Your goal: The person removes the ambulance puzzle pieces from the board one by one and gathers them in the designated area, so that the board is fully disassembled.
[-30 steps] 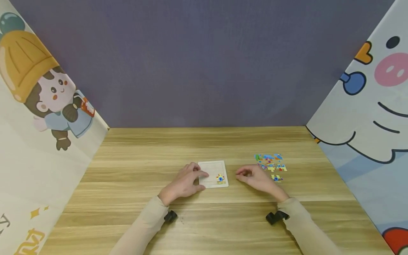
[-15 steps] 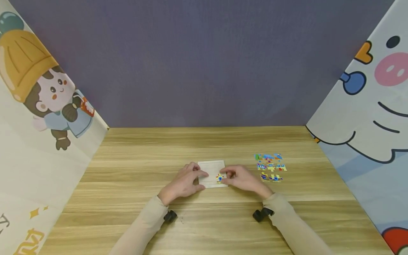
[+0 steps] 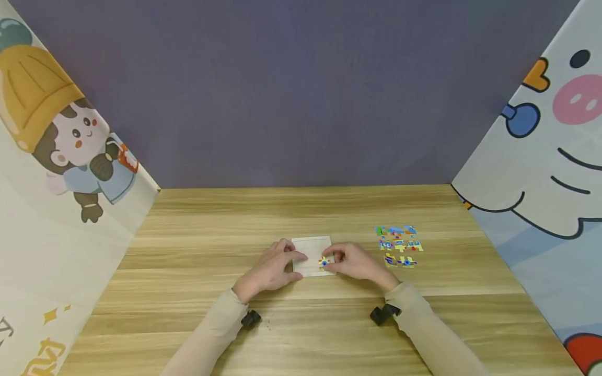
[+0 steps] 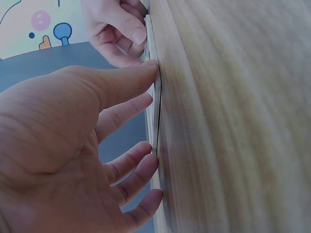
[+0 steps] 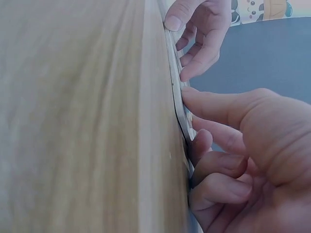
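Note:
A square, pale puzzle tray (image 3: 310, 245) lies flat on the table. One yellow puzzle piece (image 3: 323, 262) with a blue round mark sits in its lower right part. My left hand (image 3: 270, 267) rests at the tray's left side, index finger over the surface and thumb at the near left corner. In the left wrist view its fingers are spread and loosely bent, tips touching the tray's edge. My right hand (image 3: 355, 262) is at the tray's right side, with thumb and index finger pinching at the yellow piece; its other fingers are curled in the right wrist view.
Several colourful puzzle pieces (image 3: 398, 245) lie in three rows on the wooden table (image 3: 235, 219), right of the tray. A grey-blue wall (image 3: 301, 94) stands behind the table. Panels with cartoon prints (image 3: 541, 146) border both sides.
My right hand has moved left from beside the loose pieces to the yellow piece in the tray, uncovering another loose piece in the bottom row. My left hand has stayed at the tray.

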Demonstrator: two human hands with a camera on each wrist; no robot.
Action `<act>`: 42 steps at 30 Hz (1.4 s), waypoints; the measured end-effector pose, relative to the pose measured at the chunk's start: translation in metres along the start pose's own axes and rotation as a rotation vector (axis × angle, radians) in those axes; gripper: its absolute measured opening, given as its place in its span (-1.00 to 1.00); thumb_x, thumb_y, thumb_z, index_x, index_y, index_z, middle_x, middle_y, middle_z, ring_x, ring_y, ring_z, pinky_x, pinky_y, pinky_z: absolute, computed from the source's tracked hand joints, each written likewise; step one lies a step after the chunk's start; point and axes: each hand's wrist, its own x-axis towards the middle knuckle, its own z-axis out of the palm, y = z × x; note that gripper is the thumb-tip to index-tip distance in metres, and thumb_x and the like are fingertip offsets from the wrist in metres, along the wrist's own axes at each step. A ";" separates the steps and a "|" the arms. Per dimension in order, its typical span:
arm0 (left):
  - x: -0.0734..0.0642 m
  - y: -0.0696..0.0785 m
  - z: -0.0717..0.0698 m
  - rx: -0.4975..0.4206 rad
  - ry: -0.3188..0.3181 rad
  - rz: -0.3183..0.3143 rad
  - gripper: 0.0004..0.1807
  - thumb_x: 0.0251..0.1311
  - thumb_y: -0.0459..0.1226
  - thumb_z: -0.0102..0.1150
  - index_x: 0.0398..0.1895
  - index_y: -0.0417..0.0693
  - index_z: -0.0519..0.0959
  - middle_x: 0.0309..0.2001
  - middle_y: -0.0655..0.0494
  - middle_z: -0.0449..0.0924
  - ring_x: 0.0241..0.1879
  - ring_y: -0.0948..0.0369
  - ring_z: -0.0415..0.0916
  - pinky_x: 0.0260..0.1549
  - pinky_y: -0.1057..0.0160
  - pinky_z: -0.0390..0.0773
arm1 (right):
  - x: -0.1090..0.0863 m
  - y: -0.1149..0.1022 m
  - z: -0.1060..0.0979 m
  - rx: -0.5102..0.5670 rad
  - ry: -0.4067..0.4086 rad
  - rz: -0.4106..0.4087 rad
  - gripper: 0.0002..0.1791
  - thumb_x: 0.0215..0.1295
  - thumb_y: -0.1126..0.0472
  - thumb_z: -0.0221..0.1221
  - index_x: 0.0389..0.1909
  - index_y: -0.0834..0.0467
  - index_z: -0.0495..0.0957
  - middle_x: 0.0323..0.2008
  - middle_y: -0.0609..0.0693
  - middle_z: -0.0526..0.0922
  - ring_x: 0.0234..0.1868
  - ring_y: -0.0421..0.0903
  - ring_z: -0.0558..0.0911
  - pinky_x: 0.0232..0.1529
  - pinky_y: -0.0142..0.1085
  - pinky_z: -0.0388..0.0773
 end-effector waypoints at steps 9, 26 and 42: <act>-0.002 -0.001 0.000 -0.004 0.001 0.006 -0.54 0.36 -0.11 0.43 0.31 0.11 0.68 0.28 -0.09 0.45 0.21 -0.04 0.41 0.25 -0.16 0.43 | 0.000 -0.002 0.000 0.021 0.004 0.017 -0.67 0.30 0.14 0.48 0.05 0.09 0.74 -0.45 -0.11 0.54 -0.46 -0.22 0.44 -0.45 -0.44 0.35; -0.003 0.000 -0.001 -0.014 0.003 0.012 -0.54 0.35 -0.12 0.43 0.30 0.11 0.68 0.28 -0.09 0.45 0.20 -0.03 0.41 0.24 -0.15 0.43 | -0.007 -0.002 -0.003 0.032 0.039 -0.053 -0.78 0.40 0.18 0.37 0.02 0.04 0.72 -0.15 -0.07 0.73 -0.17 -0.13 0.63 -0.20 -0.37 0.58; -0.003 0.001 0.000 -0.013 0.008 0.007 -0.53 0.33 -0.14 0.46 0.30 0.09 0.68 0.28 -0.07 0.44 0.19 -0.02 0.40 0.24 -0.16 0.42 | -0.019 0.017 -0.010 0.071 0.134 -0.033 -0.76 0.45 0.17 0.33 0.07 0.08 0.72 -0.08 -0.04 0.81 -0.04 -0.18 0.71 0.00 -0.34 0.63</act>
